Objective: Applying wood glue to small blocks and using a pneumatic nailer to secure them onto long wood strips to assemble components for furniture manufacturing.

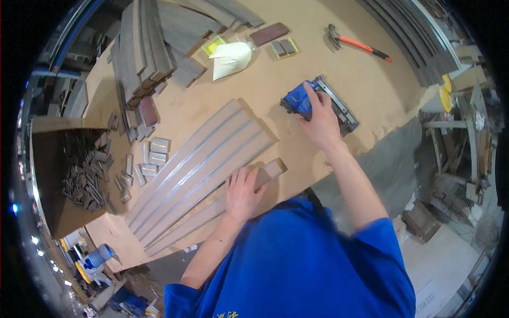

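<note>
My left hand [243, 195] lies over a narrow wooden strip [209, 213], its fingers across the far edge and the thumb on the near side. Beyond that strip, several long wooden slats [199, 159] lie side by side, with shiny pale lines along them. To the right, my right hand [322, 117] is closed over the blue body of a nail gun [300, 99], which lies on the table with its black and silver magazine pointing right. Part of its body is hidden under my fingers.
A claw hammer [360, 46] lies at the far right. Stacked boards [143, 47], a white bag [231, 59] and a sanding block [269, 34] sit farther back. Left are small metallic-looking blocks [158, 158] and an open box [45, 175] of dark wood pieces. Dark slats [408, 42] line the right edge.
</note>
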Tool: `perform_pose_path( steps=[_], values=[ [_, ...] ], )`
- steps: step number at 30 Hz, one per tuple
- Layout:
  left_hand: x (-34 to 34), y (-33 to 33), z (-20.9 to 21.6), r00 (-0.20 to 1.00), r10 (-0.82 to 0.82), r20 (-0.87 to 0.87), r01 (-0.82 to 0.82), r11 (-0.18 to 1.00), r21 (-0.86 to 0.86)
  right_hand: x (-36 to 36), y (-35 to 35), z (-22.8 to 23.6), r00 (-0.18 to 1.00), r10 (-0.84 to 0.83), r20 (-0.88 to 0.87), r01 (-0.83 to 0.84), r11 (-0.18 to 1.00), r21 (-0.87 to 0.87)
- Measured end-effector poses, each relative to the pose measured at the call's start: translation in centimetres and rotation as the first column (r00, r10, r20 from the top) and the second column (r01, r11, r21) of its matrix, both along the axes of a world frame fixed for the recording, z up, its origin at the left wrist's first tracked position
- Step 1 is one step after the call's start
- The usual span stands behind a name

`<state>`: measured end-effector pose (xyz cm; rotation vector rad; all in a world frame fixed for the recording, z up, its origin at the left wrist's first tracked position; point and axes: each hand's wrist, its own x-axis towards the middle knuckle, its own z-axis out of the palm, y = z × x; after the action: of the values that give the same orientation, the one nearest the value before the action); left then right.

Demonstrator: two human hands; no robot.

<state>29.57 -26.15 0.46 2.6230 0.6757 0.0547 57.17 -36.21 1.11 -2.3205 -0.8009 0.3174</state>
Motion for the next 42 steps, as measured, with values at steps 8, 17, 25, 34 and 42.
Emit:
perform_pose_path(
  steps=[8,17,25,34,42],
  values=[
    [-0.4,-0.1,-0.1,1.000,-0.004,-0.011,0.003,1.000,-0.020,1.5,-2.0,4.1,0.967,0.256,-0.014,-0.257,0.965,-0.056],
    [-1.0,0.5,-0.8,0.999,-0.039,0.000,0.039,0.997,-0.066,-5.4,-3.9,11.3,0.507,0.144,-0.850,-0.261,0.965,0.008],
    [-1.0,0.3,-1.0,0.999,-0.030,0.031,0.032,0.998,-0.051,-7.6,-2.7,9.4,0.607,0.225,-0.762,-0.368,0.929,-0.019],
    [-0.9,0.3,-1.2,0.999,-0.023,0.047,0.025,0.999,-0.028,-8.4,-1.2,11.1,0.667,0.155,-0.729,-0.374,0.916,-0.147],
    [-0.8,0.2,-1.4,0.998,-0.010,0.064,0.013,0.999,-0.044,-9.3,-2.7,12.9,0.576,-0.002,-0.817,-0.279,0.939,-0.199]
  ],
)
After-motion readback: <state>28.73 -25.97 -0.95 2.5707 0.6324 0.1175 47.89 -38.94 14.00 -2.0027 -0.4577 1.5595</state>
